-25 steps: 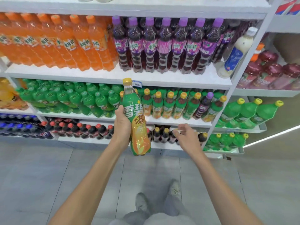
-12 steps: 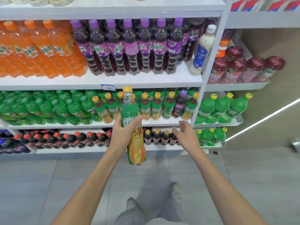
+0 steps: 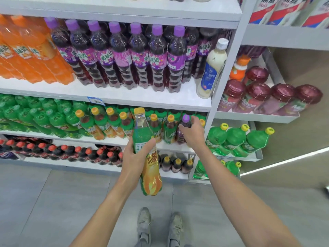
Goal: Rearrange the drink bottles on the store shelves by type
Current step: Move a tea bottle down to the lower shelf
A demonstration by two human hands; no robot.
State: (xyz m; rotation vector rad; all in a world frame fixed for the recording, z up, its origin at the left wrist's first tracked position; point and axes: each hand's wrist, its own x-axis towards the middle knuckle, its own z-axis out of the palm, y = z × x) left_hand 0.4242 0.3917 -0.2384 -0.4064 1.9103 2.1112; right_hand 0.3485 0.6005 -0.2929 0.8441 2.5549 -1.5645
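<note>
Purple bottle (image 3: 186, 118) | upright in tea row (image 3: 110, 122), axis vertical | right hand (image 3: 193, 135) nearer, fingers curled round its neck | left hand (image 3: 133, 157) gripping tea bottle (image 3: 151, 172)

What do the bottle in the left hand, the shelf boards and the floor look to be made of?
Held bottle: clear glossy plastic, likely; you see liquid through the neck, with a printed film label. Shelf board: white, matte, painted metal or laminate, cannot tell. Floor: grey matte tiles, shown by the grout lines.
</note>
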